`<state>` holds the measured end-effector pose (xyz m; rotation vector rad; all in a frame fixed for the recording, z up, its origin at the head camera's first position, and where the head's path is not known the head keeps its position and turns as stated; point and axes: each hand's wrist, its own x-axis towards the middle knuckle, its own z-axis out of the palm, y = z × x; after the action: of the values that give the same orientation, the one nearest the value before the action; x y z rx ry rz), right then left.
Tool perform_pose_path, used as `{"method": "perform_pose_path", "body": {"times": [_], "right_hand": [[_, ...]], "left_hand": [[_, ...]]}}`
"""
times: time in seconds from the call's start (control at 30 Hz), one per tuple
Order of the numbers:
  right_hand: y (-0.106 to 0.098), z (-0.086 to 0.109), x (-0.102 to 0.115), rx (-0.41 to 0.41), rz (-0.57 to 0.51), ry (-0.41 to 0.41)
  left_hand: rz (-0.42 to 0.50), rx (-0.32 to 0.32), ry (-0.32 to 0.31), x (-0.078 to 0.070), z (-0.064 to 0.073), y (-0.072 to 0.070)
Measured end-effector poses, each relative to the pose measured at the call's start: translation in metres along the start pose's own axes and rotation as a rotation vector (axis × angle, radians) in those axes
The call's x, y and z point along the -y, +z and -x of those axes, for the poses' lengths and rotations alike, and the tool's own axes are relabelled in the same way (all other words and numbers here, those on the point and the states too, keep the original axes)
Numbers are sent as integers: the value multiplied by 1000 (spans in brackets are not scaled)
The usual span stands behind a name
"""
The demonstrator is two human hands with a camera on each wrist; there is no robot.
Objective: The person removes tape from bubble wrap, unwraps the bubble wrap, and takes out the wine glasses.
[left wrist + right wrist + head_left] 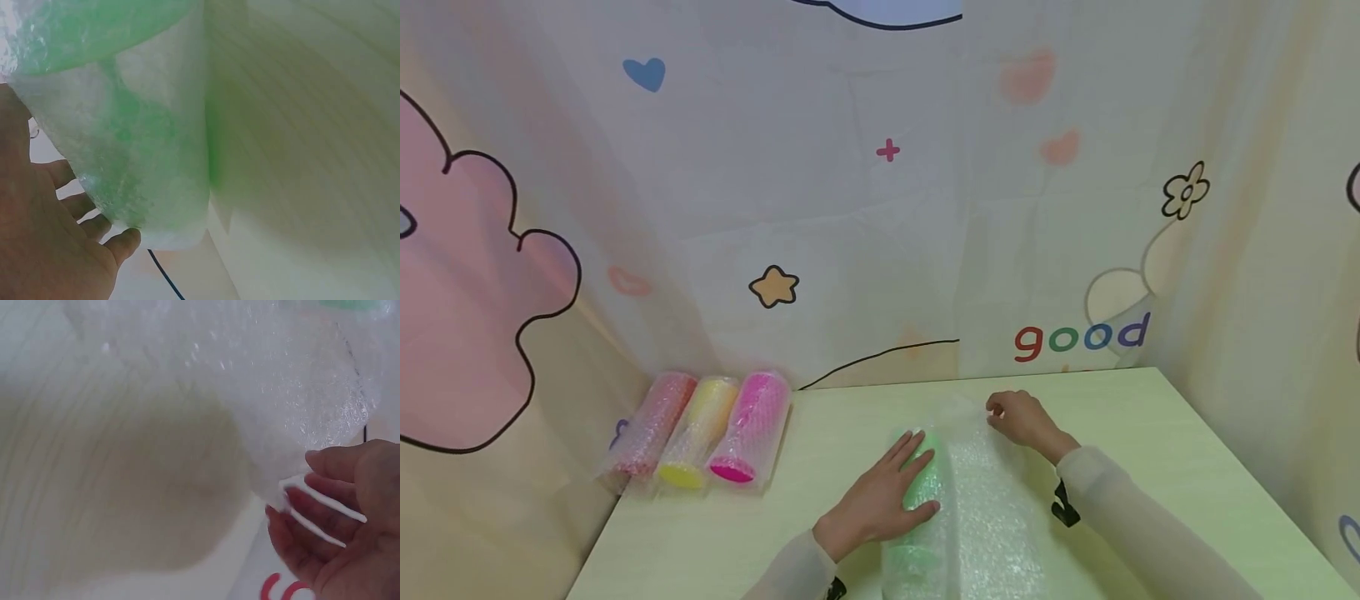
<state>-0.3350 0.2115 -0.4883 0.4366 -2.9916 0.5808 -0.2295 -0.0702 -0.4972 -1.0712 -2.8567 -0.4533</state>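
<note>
A green, roughly cylindrical object (917, 562) lies lengthwise on the table, with clear bubble wrap over it. My left hand (886, 498) rests on it with fingers spread. In the left wrist view, the fingers lie along one side of the wrapped green object (137, 144). A loose flap of bubble wrap (996, 517) spreads out to the right of the object. At the flap's far right corner, my right hand (1024, 419) pinches the edge. The right wrist view shows thumb and fingertips at the wrap's edge (269, 478).
Three bubble-wrapped pieces lie side by side at the back left of the table (1157, 450): a red one (658, 421), a yellow one (700, 429) and a pink one (752, 429). A printed curtain (850, 208) hangs behind and at the sides.
</note>
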Motion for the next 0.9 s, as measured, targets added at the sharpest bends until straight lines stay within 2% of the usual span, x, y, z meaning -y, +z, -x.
{"method": "perform_pose_path", "body": {"times": [0.13,0.23,0.3,0.37,0.5,0.6,0.7,0.8,0.9], "right_hand": [[-6,9,16,-113,91,-81],[-10,19,33,-125,113,-183],[-10,28,43,-66,119,-230],[-8,38,49,31,125,-250],[-2,56,53,238,94,-220],[5,62,51,342,57,-190],[13,64,47,386,50,-184],[17,66,44,396,61,-198],[21,67,42,394,77,-199]], "left_hand": [[23,-5,-15,-1,2,0],[37,-6,-30,-2,2,0],[46,-6,-37,-2,1,1],[46,-4,-41,-2,1,2],[34,-9,-37,-2,0,2],[7,-19,-37,-2,0,1],[-11,-20,-54,-3,1,-2],[-15,-28,-66,-5,0,-5],[-14,-43,-35,-8,-2,-6]]}}
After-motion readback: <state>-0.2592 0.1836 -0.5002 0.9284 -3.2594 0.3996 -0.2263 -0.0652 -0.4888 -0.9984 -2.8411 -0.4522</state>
